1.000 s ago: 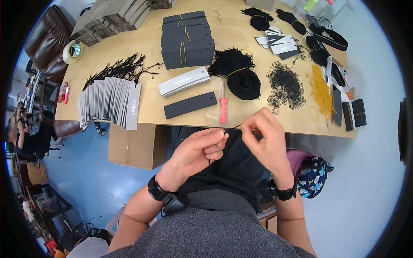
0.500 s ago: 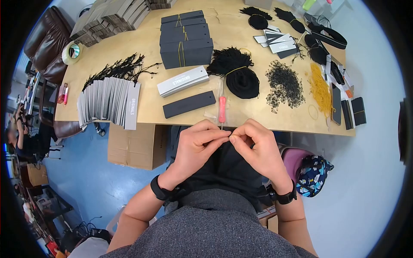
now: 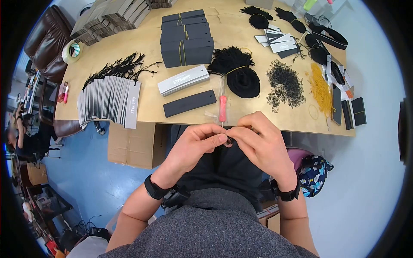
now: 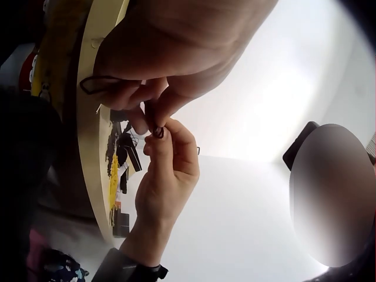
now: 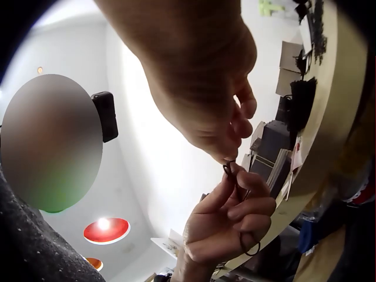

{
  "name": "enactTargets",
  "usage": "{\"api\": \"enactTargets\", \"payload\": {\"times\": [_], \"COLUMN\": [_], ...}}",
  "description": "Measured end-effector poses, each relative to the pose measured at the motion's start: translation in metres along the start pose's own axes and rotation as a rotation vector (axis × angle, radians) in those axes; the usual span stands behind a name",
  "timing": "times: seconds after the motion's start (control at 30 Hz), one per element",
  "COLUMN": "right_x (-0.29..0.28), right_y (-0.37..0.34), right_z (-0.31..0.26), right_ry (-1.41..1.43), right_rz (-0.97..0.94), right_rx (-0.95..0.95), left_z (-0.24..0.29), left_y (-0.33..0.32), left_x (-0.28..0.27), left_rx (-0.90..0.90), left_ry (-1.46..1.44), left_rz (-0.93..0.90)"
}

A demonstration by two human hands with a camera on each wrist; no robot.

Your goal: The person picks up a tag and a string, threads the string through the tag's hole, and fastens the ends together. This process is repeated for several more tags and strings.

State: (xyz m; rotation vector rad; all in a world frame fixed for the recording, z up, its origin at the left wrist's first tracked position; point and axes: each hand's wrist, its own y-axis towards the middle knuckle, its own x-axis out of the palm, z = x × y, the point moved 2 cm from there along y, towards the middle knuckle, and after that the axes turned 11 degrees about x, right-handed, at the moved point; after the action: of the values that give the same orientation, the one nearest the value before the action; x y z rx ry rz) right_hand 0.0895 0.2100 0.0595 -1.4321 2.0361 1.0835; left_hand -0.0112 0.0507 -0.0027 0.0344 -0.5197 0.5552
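Note:
Both hands meet just off the table's front edge. My left hand (image 3: 189, 144) pinches a thin black cord (image 5: 249, 244) between thumb and forefinger; a loop of it hangs out past the curled fingers. Fingertip to fingertip with it, my right hand (image 3: 262, 144) pinches a small dark loop (image 5: 230, 169) at the cord's end, seen close up in the right wrist view. Fingers partly hide this loop. Right beyond the fingertips lies a screwdriver-like tool with a red handle (image 3: 222, 109), its metal shaft pointing toward the hands.
On the wooden table (image 3: 258, 118) are fanned grey tags (image 3: 107, 101), dark tag stacks (image 3: 187, 53), a light tag stack (image 3: 183, 81), and a single dark tag (image 3: 189, 103). Black cord bundles (image 3: 243, 81), small black pins (image 3: 284, 86) and yellow rubber bands (image 3: 320, 90) lie rightward.
A second ago the right hand stood apart, drawing the cord out to the right. It then came in to the left hand, and their fingertips now meet over the cord.

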Motion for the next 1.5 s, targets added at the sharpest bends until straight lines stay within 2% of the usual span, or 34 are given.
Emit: {"api": "enactTargets", "payload": {"times": [0.33,0.4,0.43,0.5,0.53,0.6,0.63,0.7,0.73,0.8,0.9,1.33,1.4,1.43,1.5], "right_x": [0.008,0.012,0.014,0.018,0.02,0.022,0.021,0.02,0.018,0.017,0.018,0.025,0.023,0.023,0.021], "right_y": [-0.009,-0.01,-0.01,-0.01,-0.009,-0.008,-0.007,-0.008,-0.01,-0.013,-0.014,-0.015,-0.014,-0.014,-0.013], "right_z": [0.001,0.004,0.005,0.006,0.007,0.007,0.007,0.007,0.007,0.005,-0.003,0.003,0.003,0.004,0.006], "right_ry": [-0.105,-0.135,-0.18,-0.225,-0.231,-0.233,-0.201,-0.169,-0.13,-0.091,-0.08,-0.137,-0.103,-0.103,-0.083], "right_rz": [-0.023,-0.007,-0.031,-0.053,-0.062,-0.072,-0.007,0.055,0.11,0.166,0.128,0.145,0.159,0.159,0.187], "right_rx": [-0.069,-0.095,-0.1,-0.105,-0.084,-0.066,-0.044,-0.023,0.001,0.027,-0.02,-0.029,0.003,0.003,0.047], "left_z": [0.0,0.0,0.002,0.013,0.009,0.005,0.007,0.009,0.009,0.004,0.003,0.001,-0.001,-0.001,-0.003], "left_y": [-0.005,-0.006,-0.007,-0.01,-0.009,-0.009,-0.009,-0.008,-0.009,-0.007,-0.006,-0.01,-0.01,-0.01,-0.012], "left_x": [0.004,0.006,0.009,0.018,0.019,0.021,0.02,0.016,0.014,0.009,0.009,0.007,0.007,0.006,0.005], "left_rx": [0.015,0.111,0.11,0.347,0.348,0.633,0.632,0.401,0.398,0.251,0.229,0.196,0.163,0.163,-0.006], "left_ry": [0.06,0.348,0.348,0.962,0.963,1.067,1.068,0.903,0.903,0.639,0.542,0.532,0.357,0.357,0.069], "left_rz": [0.067,0.104,0.103,0.11,0.11,0.167,0.169,0.166,0.168,0.185,0.178,0.16,0.141,0.141,0.138]}}
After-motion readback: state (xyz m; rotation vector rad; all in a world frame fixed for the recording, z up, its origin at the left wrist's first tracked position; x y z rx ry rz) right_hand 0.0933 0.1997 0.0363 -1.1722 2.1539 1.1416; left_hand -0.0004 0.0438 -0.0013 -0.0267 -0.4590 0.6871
